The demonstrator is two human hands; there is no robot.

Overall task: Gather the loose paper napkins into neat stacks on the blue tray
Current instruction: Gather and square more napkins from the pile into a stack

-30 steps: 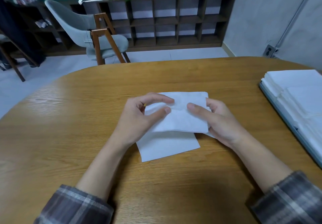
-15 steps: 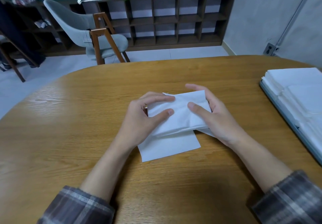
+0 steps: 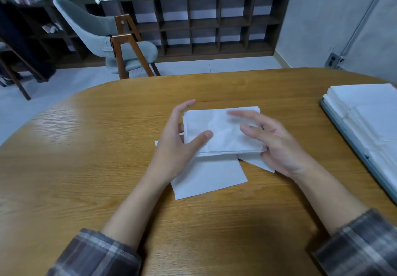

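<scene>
A stack of white paper napkins lies at the middle of the wooden table. My left hand is at the stack's left edge with straight fingers, and its thumb rests on top. My right hand is at the stack's right side, its fingers spread and blurred just above the paper. Under the stack lie a loose napkin and a second one that pokes out beneath my right palm. The blue tray at the right edge holds piles of white napkins.
A grey chair with wooden legs stands beyond the table's far edge. A dark cubby shelf runs along the back wall. A wall socket sits low on the right wall.
Both hands have let go of their pinch on the stack and spread their fingers. The right fingers moved up over the stack. The stack now looks flatter and squarer.
</scene>
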